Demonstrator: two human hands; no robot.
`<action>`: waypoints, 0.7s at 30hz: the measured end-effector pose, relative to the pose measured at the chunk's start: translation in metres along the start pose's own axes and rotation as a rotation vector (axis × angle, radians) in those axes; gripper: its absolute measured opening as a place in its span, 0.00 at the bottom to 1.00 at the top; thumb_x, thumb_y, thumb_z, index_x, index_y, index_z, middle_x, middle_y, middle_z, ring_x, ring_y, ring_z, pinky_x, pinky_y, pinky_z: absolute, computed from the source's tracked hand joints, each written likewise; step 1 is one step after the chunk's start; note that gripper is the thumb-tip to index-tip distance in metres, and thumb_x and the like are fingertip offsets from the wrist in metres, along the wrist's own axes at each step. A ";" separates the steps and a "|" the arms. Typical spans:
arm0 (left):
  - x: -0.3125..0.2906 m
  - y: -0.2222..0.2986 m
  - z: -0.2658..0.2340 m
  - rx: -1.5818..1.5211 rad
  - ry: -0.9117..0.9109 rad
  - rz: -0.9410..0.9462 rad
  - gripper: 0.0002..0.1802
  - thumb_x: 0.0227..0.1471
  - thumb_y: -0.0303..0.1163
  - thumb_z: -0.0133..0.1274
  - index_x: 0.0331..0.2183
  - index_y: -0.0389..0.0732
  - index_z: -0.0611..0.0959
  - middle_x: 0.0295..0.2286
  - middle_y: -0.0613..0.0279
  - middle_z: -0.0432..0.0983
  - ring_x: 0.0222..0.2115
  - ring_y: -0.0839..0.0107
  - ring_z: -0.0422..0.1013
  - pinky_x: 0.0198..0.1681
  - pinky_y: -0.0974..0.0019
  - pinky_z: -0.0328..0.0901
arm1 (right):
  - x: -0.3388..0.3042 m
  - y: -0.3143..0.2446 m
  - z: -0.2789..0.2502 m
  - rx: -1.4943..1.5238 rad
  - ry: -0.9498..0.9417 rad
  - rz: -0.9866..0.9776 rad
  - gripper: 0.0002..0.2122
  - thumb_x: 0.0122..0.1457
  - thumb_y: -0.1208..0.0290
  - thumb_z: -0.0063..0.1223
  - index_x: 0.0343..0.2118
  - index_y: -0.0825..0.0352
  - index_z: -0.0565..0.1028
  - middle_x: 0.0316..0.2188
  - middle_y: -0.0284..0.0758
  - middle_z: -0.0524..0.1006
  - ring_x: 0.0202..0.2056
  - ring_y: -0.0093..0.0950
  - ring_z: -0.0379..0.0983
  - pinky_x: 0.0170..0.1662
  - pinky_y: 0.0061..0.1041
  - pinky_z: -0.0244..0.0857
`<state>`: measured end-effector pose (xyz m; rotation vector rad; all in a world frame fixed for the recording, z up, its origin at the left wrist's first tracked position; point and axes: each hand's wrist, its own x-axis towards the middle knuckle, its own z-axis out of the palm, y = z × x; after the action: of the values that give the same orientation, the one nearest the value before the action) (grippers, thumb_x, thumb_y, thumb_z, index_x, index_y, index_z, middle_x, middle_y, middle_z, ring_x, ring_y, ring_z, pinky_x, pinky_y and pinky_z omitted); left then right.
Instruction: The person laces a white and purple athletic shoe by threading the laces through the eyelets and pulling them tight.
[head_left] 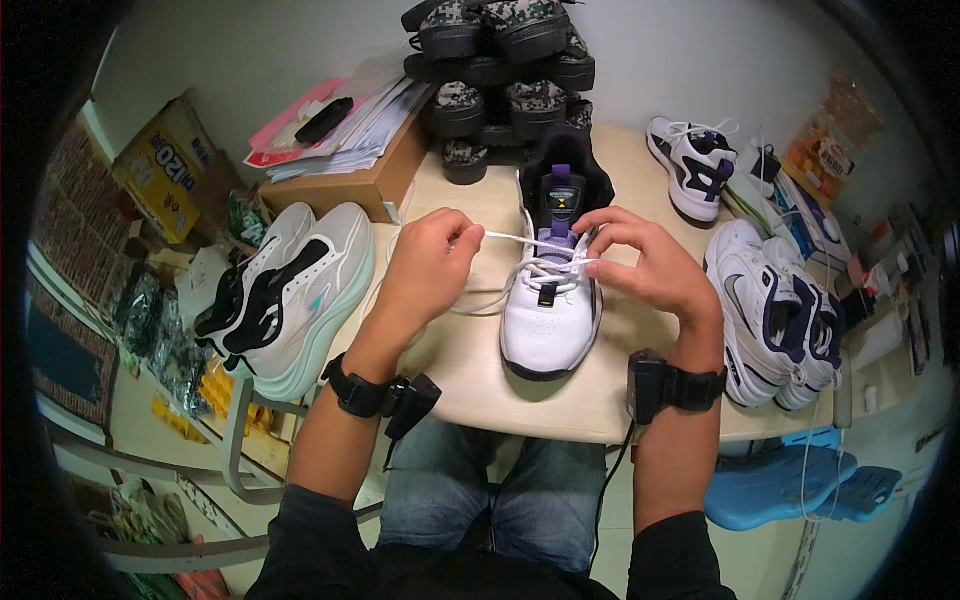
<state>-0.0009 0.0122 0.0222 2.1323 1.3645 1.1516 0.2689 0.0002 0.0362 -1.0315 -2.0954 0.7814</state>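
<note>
A white sneaker (552, 322) with a black collar and purple tongue stands on the table in front of me, its toe toward me. White shoelace (512, 237) runs through its lower eyelets, with loose loops lying over the left side. My left hand (430, 262), left of the shoe, is closed in a pinch on one lace strand and holds it taut. At the right eyelet row, my right hand (650, 265) has its fingers curled, with thumb and fingertips at a lace strand. Its fingertips partly cover the eyelets there.
Its mate (692, 170) stands back right. White-and-navy sneakers (765, 310) sit at the right edge; pale sneakers (300, 300) are at left. Behind are stacked camouflage shoes (505, 100) and a cardboard box (375, 180) under papers. A blue plastic seat (790, 485) is below right.
</note>
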 end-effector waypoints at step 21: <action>-0.013 -0.003 -0.010 0.052 0.105 -0.028 0.13 0.55 0.32 0.52 0.28 0.29 0.79 0.20 0.56 0.75 0.20 0.71 0.69 0.26 0.67 0.64 | 0.006 0.001 0.008 -0.139 0.163 -0.134 0.07 0.42 0.85 0.59 0.25 0.74 0.73 0.32 0.39 0.76 0.30 0.27 0.73 0.38 0.23 0.69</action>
<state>-0.0132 0.0005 0.0207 2.1077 1.4801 1.2468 0.2611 0.0040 0.0323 -0.9805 -2.0754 0.4751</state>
